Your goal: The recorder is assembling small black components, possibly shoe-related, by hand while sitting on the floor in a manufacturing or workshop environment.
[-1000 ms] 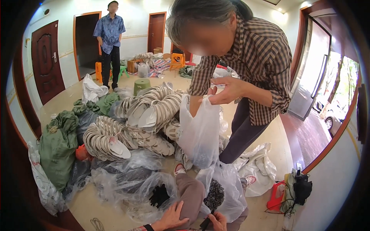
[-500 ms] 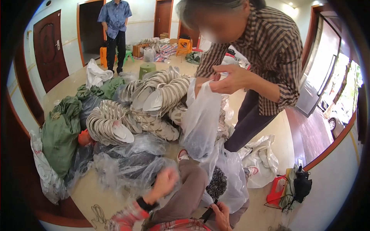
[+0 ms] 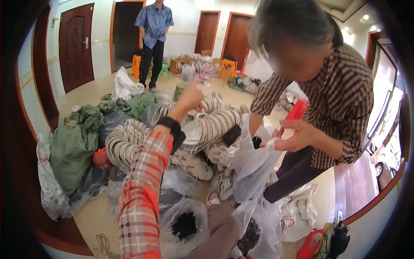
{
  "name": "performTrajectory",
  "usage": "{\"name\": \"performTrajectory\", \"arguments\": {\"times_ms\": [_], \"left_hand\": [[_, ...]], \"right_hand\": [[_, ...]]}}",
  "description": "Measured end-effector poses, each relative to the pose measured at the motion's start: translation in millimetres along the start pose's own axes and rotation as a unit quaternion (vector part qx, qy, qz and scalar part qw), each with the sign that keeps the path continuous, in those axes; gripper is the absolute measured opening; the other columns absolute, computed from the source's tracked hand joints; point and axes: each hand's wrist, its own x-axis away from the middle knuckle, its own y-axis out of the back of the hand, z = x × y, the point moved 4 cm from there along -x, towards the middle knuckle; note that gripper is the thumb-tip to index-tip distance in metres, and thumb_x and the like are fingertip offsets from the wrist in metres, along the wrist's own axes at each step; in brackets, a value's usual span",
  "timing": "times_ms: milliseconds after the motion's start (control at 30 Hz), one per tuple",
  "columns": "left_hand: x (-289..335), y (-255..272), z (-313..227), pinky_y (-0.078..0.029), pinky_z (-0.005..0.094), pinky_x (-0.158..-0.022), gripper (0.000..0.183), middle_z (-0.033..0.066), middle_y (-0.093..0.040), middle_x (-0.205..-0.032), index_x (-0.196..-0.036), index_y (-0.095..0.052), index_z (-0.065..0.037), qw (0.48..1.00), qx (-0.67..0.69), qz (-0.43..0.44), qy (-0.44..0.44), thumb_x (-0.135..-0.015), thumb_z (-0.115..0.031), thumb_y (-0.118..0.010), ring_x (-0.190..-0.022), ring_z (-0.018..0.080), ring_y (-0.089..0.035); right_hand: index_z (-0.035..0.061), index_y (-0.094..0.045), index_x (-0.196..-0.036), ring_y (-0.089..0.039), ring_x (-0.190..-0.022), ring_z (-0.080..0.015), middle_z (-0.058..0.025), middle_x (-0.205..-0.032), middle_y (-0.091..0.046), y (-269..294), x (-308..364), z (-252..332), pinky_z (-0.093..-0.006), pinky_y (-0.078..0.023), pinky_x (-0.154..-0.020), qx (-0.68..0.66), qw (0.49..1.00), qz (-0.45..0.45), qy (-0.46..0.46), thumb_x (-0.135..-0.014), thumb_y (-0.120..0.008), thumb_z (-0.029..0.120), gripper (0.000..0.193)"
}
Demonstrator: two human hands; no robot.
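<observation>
My left hand reaches out over bundles of pale shoe-like pieces, a dark band on its wrist. Its index finger points forward, the rest look partly bent, and nothing shows in them. Only a sliver of my right hand shows at the lower edge; its fingers are hidden. Near the bundles appears a small black piece. By my legs sit one clear plastic bag with a dark mass and another clear bag with small dark bits. Across from me, a person in a checked shirt holds a clear bag.
Green sacks and a white printed bag lie at left. A person in a blue shirt stands at the back. Orange stools are farther off. At right are a red container and an open doorway.
My left hand has swung forward and up over the bundles. The right hand and its black strip have dropped almost out of view. A black piece now shows near the bundles.
</observation>
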Motion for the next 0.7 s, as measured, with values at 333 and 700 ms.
{"name": "performTrajectory", "arguments": {"times_ms": [333,700], "left_hand": [[10,-18,61,-0.039,0.0315,-0.032,0.071,0.0169,-0.056,-0.054,-0.136,-0.006,-0.005,0.995,-0.028,0.042,0.086,-0.071,-0.001,-0.037,-0.037,0.0202,-0.052],[-9,-23,76,-0.047,0.0391,-0.048,0.069,0.0204,-0.059,-0.059,-0.134,-0.013,-0.003,0.978,-0.191,-0.003,0.082,-0.071,-0.003,-0.039,-0.048,0.0274,-0.059]], "right_hand": [[-0.0007,-0.053,-0.08,-0.055,-0.048,-0.0179,-0.0104,-0.061,-0.06,1,-22,-14,-0.0269,-0.045,-0.043,0.006,1.0,0.015,-0.014,-0.088,-0.046,0.024,0.027],[0.0002,-0.055,-0.075,-0.056,-0.051,-0.016,-0.0077,-0.059,-0.058,-6,4,14,-0.0257,-0.043,-0.048,0.014,0.999,-0.021,-0.031,-0.086,-0.048,0.02,0.024]]}}
